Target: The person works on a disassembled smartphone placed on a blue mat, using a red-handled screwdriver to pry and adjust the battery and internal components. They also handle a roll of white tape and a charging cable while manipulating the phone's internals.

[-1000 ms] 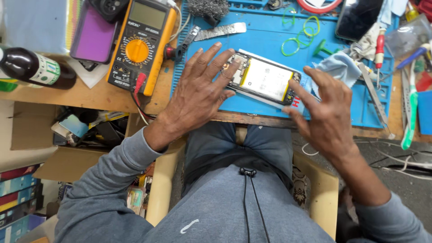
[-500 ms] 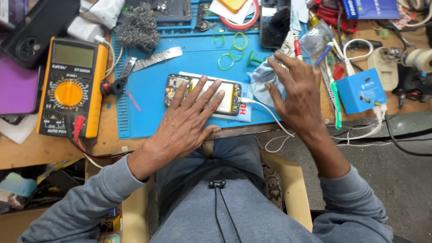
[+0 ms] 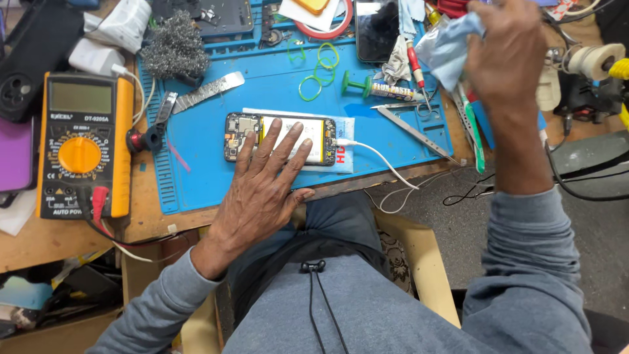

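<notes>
The left hand (image 3: 262, 190) lies flat, palm down and fingers spread, with its fingertips resting on the opened smartphone (image 3: 280, 138); it grips nothing. The phone lies back-off, battery and circuit board showing, on a white card on the blue repair mat (image 3: 196, 177) near the front edge of the desk (image 3: 65, 242). A white charging cable (image 3: 380, 160) is plugged into the phone's right end and trails off the desk edge. The right hand (image 3: 508, 49) is raised over the mat's far right corner, fingers closed round a crumpled light-blue cloth (image 3: 445, 49). Below that hand lie tweezers (image 3: 413, 131), a flux-paste syringe (image 3: 386, 88) and a red-handled screwdriver (image 3: 416, 69). Green rubber bands (image 3: 314, 82) sit mid-mat. To the left are a metal pry blade (image 3: 206, 92), a steel-wool wad (image 3: 173, 49) and a yellow multimeter (image 3: 82, 147).
</notes>
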Action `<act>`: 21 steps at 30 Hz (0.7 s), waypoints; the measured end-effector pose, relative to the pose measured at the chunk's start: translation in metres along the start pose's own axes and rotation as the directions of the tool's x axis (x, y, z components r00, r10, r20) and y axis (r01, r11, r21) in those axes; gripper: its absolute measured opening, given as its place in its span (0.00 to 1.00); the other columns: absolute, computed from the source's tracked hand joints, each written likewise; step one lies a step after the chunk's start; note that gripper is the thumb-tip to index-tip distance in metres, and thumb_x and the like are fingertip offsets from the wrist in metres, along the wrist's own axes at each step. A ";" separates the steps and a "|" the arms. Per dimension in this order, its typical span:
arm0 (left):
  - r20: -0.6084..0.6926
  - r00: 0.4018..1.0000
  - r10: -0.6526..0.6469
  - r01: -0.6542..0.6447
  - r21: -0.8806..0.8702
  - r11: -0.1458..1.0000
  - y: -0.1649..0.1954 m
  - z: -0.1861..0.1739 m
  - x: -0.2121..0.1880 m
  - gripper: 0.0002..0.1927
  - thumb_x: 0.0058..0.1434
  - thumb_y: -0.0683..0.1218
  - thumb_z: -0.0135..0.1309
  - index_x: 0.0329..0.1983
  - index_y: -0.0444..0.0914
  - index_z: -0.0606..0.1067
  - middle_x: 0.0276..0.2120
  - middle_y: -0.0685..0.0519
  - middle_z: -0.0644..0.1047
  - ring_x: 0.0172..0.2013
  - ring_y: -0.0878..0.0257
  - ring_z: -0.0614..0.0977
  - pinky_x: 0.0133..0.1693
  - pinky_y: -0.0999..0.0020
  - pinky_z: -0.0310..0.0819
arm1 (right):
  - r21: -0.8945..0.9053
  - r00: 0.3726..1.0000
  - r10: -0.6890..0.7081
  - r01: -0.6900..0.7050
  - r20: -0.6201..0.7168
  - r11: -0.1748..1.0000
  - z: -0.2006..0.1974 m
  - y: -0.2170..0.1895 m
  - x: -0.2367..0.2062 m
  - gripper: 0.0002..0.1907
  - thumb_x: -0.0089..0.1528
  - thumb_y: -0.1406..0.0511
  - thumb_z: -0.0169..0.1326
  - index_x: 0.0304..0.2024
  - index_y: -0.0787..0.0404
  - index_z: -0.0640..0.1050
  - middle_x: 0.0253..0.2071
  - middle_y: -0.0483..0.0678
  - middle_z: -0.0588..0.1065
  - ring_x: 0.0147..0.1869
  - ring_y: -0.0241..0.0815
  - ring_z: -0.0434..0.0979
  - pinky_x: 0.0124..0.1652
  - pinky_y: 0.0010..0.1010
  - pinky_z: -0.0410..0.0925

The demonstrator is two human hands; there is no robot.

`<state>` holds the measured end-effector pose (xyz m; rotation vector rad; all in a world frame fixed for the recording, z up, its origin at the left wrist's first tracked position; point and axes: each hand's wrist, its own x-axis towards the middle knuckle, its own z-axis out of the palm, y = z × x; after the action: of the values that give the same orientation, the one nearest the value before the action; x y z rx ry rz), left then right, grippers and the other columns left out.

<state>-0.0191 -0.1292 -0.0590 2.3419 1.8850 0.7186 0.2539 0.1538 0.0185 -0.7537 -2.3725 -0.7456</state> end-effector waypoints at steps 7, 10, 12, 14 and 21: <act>0.006 0.999 -0.032 0.033 -0.059 0.998 0.001 0.000 0.001 0.37 0.67 0.57 0.53 0.75 0.38 0.60 0.76 0.46 0.56 0.76 0.45 0.49 0.73 0.42 0.38 | 0.349 0.929 -0.162 0.039 0.332 0.936 0.009 -0.065 -0.014 0.18 0.58 0.74 0.63 0.51 0.62 0.83 0.43 0.53 0.81 0.46 0.55 0.81 0.43 0.47 0.71; -0.038 0.999 -0.033 0.030 -0.084 0.996 0.001 -0.001 0.000 0.38 0.66 0.57 0.55 0.75 0.39 0.61 0.75 0.45 0.57 0.76 0.44 0.50 0.73 0.42 0.40 | 0.546 0.957 -0.118 -0.048 0.266 0.836 0.009 -0.064 -0.004 0.22 0.57 0.75 0.61 0.54 0.62 0.82 0.46 0.56 0.80 0.49 0.56 0.81 0.48 0.43 0.74; -0.087 0.994 -0.059 0.050 -0.099 0.994 -0.001 -0.004 -0.005 0.37 0.65 0.56 0.57 0.75 0.39 0.61 0.75 0.46 0.58 0.76 0.43 0.51 0.73 0.41 0.42 | 0.649 0.958 0.012 -0.203 0.286 0.733 0.004 -0.049 0.002 0.12 0.68 0.77 0.58 0.53 0.62 0.81 0.48 0.53 0.81 0.46 0.44 0.83 0.46 0.33 0.76; -0.123 0.990 -0.073 0.057 -0.129 0.990 -0.001 -0.004 -0.008 0.37 0.66 0.54 0.59 0.74 0.39 0.62 0.75 0.47 0.58 0.76 0.43 0.51 0.74 0.41 0.44 | 0.620 0.996 0.044 -0.087 0.084 0.780 -0.006 -0.029 -0.001 0.18 0.64 0.81 0.57 0.57 0.73 0.78 0.50 0.62 0.79 0.50 0.49 0.83 0.44 0.34 0.76; -0.180 0.978 -0.104 0.069 -0.190 0.979 -0.002 0.001 -0.008 0.37 0.62 0.52 0.63 0.72 0.39 0.65 0.73 0.45 0.61 0.75 0.43 0.54 0.72 0.42 0.49 | 0.447 0.913 0.213 -0.361 0.347 0.819 0.027 0.001 -0.021 0.20 0.62 0.70 0.67 0.56 0.71 0.80 0.47 0.60 0.81 0.46 0.49 0.84 0.46 0.37 0.75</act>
<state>-0.0221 -0.1359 -0.0637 2.1331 1.8850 1.0885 0.2603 0.1644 -0.0132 -1.0023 -2.4515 0.1329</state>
